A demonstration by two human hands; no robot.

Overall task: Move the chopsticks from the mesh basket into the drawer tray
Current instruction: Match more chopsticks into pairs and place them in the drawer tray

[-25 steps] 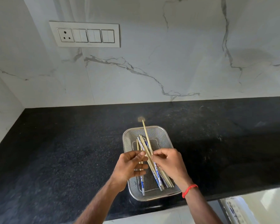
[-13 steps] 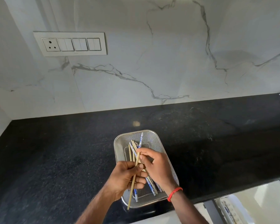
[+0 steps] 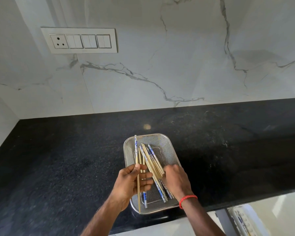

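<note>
Chopsticks (image 3: pixel 151 159): a mixed lot, some plain wood, some with a blue and white pattern. Most lie as a slanted bundle in the basket (image 3: pixel 167 150), far ends toward its far left, near ends toward its near right corner.

Basket: shallow steel mesh with rounded corners. It stands on the table (image 3: pixel 58 159) close to the near edge.

Left hand (image 3: pixel 134 183): over the basket's near left side. Its thumb and fingers (image 3: pixel 146 175) are closed on two sticks. One is patterned and points away over the far left rim. The other is plain, and its near end reaches past the near rim.

Right hand (image 3: pixel 175 181): over the basket's right side, slightly blurred. Its fingers are curled round the middle of the slanted bundle. A red band (image 3: pixel 187 199) sits on that wrist.

Tray (image 3: pixel 252 217): white, partly seen at the lower right, below the table's edge and well apart from the basket. Something blue-patterned lies in it, too small to name.

Table: black speckled stone running to the wall (image 3: pixel 177 65).

Wall: white marble with grey veins, bearing a switch panel (image 3: pixel 80 40) with one socket at upper left.
</note>
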